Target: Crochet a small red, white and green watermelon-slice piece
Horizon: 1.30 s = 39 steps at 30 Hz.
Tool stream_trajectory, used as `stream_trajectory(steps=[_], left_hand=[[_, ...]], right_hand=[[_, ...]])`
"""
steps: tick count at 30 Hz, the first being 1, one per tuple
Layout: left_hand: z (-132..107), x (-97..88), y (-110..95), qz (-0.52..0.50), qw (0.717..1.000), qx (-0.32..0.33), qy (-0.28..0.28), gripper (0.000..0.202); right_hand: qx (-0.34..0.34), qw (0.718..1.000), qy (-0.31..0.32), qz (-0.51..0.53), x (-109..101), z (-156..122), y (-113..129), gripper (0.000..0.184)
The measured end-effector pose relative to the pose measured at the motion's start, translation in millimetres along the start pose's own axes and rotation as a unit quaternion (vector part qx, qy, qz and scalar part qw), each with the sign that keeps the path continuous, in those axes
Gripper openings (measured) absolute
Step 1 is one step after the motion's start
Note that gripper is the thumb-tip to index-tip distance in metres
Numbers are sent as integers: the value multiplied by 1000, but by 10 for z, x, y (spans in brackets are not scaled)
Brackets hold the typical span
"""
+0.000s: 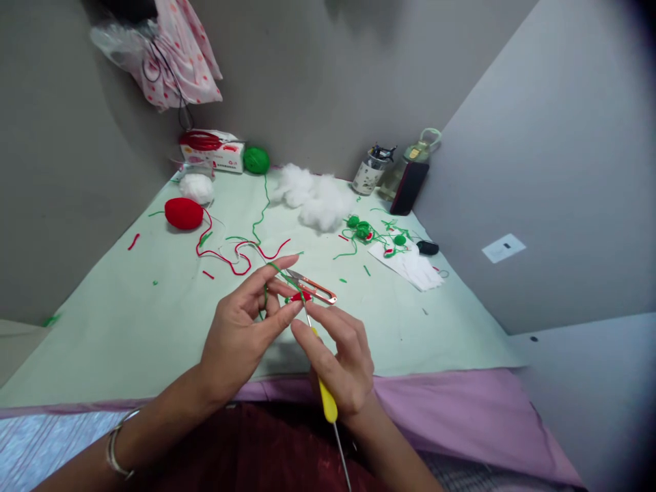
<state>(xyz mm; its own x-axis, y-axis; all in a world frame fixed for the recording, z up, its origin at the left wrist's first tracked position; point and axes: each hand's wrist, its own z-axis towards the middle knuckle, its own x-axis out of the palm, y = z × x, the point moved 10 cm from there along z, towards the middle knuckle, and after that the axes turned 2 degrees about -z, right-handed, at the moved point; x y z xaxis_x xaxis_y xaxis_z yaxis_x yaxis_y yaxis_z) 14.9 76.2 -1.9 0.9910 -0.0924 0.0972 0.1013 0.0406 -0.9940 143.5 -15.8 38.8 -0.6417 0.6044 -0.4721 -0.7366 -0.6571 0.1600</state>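
Between thumb and fingers, my left hand (240, 328) pinches a small red and green crochet piece (301, 296). Green yarn (266, 297) runs over its raised index finger and around the other fingers. My right hand (338, 355) is closed around a crochet hook with a yellow handle (328, 396). The hook's metal tip meets the crochet piece, and its other metal end points down toward my lap. Just beyond my fingertips lie orange thread snips (322, 294) on the table, partly hidden by the left hand.
A red yarn ball (183, 214), white yarn ball (196, 188) and green yarn ball (256, 160) sit at the back left. White stuffing (320, 198) lies mid-back. Small green crochet pieces (363, 230), paper (410, 266), a phone (410, 188), a pen cup (367, 174) and a bottle (395, 179) stand right.
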Motion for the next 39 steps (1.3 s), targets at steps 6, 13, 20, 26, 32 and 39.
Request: stream_trajectory(steps=[6, 13, 20, 26, 32, 39], left_hand=[[36, -24, -40, -6, 1000, 2, 8, 48], [37, 95, 138, -75, 995, -49, 49, 50], [-41, 196, 215, -173, 972, -130, 93, 57], [-57, 300, 312, -237, 939, -196, 154, 56], [21, 123, 128, -94, 984, -92, 123, 55], [14, 114, -97, 70, 993, 10, 93, 47]], right_hand=[[225, 932, -15, 284, 78, 63, -496, 25], [240, 938, -30, 249, 54, 83, -469, 24], [20, 999, -37, 3, -91, 42, -51, 45], [107, 972, -8, 208, -37, 63, -323, 39], [171, 944, 34, 281, -56, 81, -440, 37], [239, 920, 45, 307, -78, 40, -540, 28]])
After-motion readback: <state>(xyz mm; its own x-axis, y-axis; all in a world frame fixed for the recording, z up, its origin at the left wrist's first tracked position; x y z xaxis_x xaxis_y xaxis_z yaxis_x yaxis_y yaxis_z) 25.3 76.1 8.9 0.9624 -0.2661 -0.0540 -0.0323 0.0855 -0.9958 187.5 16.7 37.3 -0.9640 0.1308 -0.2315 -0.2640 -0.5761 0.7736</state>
